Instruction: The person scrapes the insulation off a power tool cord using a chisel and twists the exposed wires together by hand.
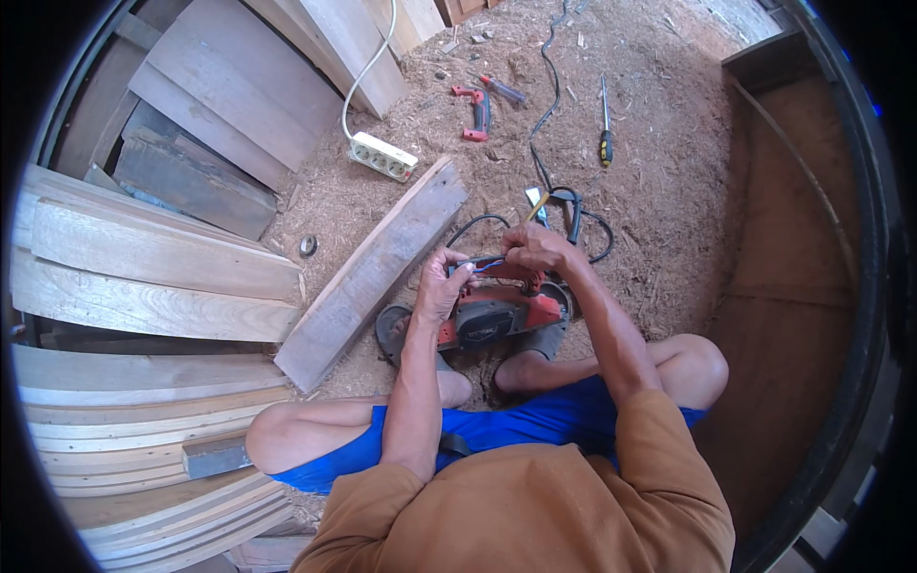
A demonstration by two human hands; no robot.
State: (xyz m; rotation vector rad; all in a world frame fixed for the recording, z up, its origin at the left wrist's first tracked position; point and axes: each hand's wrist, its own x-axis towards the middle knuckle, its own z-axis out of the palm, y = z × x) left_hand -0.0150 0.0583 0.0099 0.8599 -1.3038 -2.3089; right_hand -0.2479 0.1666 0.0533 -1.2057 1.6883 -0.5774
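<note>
A red and black electric planer (497, 315) rests on the ground between my feet, with its top handle opened up. Thin blue wire (489, 265) shows at the handle. My left hand (443, 285) is closed, thumb and finger pinching at the wire's left end. Over the right end of the handle, my right hand (540, 248) is closed with its fingertips at the wiring. A slim yellow-brown tool handle (538, 206) sticks out of that hand; its working end is hidden. Black power cord (574, 218) loops just beyond the right hand.
A wooden board (373, 277) lies slantwise left of the planer. Beyond are a white power strip (382, 156), a red-black handle cover (475, 115), and two screwdrivers (606, 143). A tape roll (308, 245) lies left. Stacked planks (162, 258) line the left; sawdust covers the ground.
</note>
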